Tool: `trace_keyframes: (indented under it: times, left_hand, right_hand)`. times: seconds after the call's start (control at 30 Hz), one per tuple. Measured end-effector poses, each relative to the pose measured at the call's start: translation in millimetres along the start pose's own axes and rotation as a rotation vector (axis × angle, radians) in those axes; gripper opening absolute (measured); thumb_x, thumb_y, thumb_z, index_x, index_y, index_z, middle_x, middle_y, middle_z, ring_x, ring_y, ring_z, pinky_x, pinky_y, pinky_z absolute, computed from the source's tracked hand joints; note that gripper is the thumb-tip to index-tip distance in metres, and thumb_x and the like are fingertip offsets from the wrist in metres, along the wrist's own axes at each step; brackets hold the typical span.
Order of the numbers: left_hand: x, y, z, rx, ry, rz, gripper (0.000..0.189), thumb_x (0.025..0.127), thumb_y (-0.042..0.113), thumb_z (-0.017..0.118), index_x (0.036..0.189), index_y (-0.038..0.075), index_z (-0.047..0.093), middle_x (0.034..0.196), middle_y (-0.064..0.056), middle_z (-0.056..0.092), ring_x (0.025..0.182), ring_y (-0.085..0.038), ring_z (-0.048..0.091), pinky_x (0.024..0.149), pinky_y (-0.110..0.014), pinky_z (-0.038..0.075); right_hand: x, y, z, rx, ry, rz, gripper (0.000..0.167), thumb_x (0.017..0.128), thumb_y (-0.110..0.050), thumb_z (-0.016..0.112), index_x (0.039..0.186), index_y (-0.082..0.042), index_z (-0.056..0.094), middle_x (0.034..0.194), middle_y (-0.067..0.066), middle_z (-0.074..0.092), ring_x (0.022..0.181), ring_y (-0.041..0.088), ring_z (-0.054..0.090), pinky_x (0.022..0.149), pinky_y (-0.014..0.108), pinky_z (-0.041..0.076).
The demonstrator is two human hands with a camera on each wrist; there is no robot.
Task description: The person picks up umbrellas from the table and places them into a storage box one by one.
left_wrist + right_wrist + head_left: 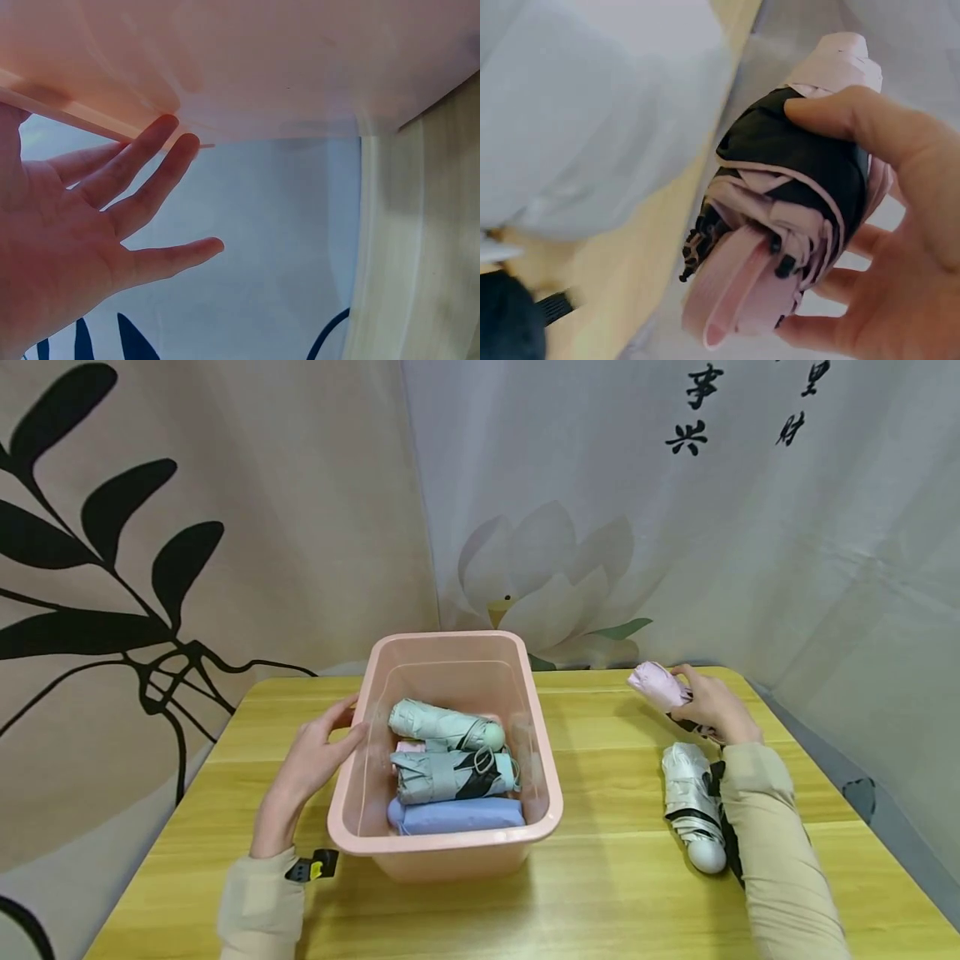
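Observation:
My right hand (pixel 716 706) grips a folded pink umbrella (pixel 795 169) over the table's right side. Thumb and fingers wrap its black strap band, and a pink wrist loop hangs from its handle end in the right wrist view. Against the left wall of a pink plastic bin (pixel 442 845) rests my left hand (pixel 311 760), its fingers spread and straight at the rim; the left wrist view shows the fingertips at the bin's side. Inside the bin lie a mint umbrella (pixel 435 722), a grey-green umbrella (pixel 442 777) with a black band and a blue umbrella (pixel 461 816).
A silver-white folded umbrella (pixel 686 793) with a white knob lies on the wooden table (pixel 607 893), beside my right forearm. Behind the table hangs a printed curtain (pixel 337 527) with leaves, a lotus and characters.

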State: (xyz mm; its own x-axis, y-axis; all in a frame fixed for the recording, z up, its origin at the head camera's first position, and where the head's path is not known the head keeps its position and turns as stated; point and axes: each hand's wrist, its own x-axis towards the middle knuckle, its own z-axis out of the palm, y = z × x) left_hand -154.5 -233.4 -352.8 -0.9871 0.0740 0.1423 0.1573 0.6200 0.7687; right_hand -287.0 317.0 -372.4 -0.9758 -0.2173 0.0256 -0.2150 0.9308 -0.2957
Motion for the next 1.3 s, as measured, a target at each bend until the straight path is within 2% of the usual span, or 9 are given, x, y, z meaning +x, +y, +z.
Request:
trace_keyframes:
  times: [0.1,0.3,0.57,0.7,0.83,1.07,1.3]
  left_hand:
    - [-0.1,-0.1,1.3,0.001,0.003,-0.001,0.059,0.098,0.034,0.050,0.146,0.005,0.035,0.130,-0.027,0.055,0.125,-0.041,0.048,0.098,-0.057,0.045]
    - [-1.4,-0.9,2.0,0.009,0.007,-0.002,0.058,0.098,0.034,0.051,0.146,0.005,0.036,0.130,-0.026,0.055,0.124,-0.041,0.049,0.096,-0.056,0.046]
    - [-2.1,-0.7,0.9,0.009,0.011,0.015,0.057,0.098,0.033,0.051,0.146,0.007,0.037,0.129,-0.026,0.056,0.123,-0.041,0.050,0.095,-0.056,0.047]
    - [-3.2,-1.5,1.4,0.006,0.008,0.018,0.056,0.098,0.032,0.050,0.146,0.006,0.036,0.129,-0.026,0.056,0.123,-0.042,0.050,0.094,-0.055,0.049]
    - [-2.7,-2.0,2.0,0.004,0.016,0.022,0.055,0.098,0.032,0.050,0.145,0.006,0.037,0.128,-0.026,0.056,0.123,-0.042,0.049,0.095,-0.056,0.047]
    - [-2.3,-2.0,2.2,0.003,0.018,0.016,0.056,0.098,0.033,0.050,0.145,0.005,0.037,0.129,-0.026,0.056,0.123,-0.041,0.049,0.096,-0.057,0.046]
    - [-2.1,-1.3,2.8,0.003,0.007,0.006,0.057,0.098,0.033,0.050,0.146,0.006,0.036,0.129,-0.027,0.055,0.123,-0.042,0.049,0.092,-0.055,0.050]
  right_hand:
    - [-0.4,-10.5,-4.6,-0.017,0.013,-0.020,0.069,0.076,-0.020,0.072,0.135,-0.004,0.039,0.118,0.033,0.056,0.093,0.040,0.056,0.076,0.052,0.045]
    - [-3.7,-33.2,-12.1,-0.026,0.027,-0.055,0.069,0.077,-0.020,0.071,0.136,-0.005,0.038,0.124,0.029,0.055,0.100,0.039,0.056,0.080,0.054,0.046]
    - [-9.3,-57.5,-25.2,-0.041,0.083,-0.128,0.067,0.076,-0.019,0.071,0.136,-0.010,0.041,0.122,0.024,0.058,0.096,0.037,0.058,0.075,0.052,0.048]
    - [-13.1,-71.8,-33.9,-0.047,0.085,-0.147,0.067,0.077,-0.020,0.070,0.136,-0.013,0.040,0.123,0.023,0.058,0.098,0.037,0.058,0.075,0.053,0.048]
    - [-15.1,-86.9,-44.4,-0.059,0.090,-0.161,0.067,0.077,-0.020,0.070,0.137,-0.017,0.040,0.121,0.021,0.059,0.093,0.034,0.059,0.069,0.051,0.048]
    - [-19.4,-112.8,-58.4,-0.086,0.086,-0.183,0.068,0.078,-0.023,0.071,0.138,-0.019,0.040,0.126,0.018,0.058,0.103,0.035,0.058,0.073,0.057,0.048]
    - [-21.2,-132.1,-64.4,-0.109,0.097,-0.223,0.069,0.076,-0.022,0.071,0.138,-0.018,0.041,0.126,0.016,0.058,0.110,0.036,0.057,0.076,0.059,0.048]
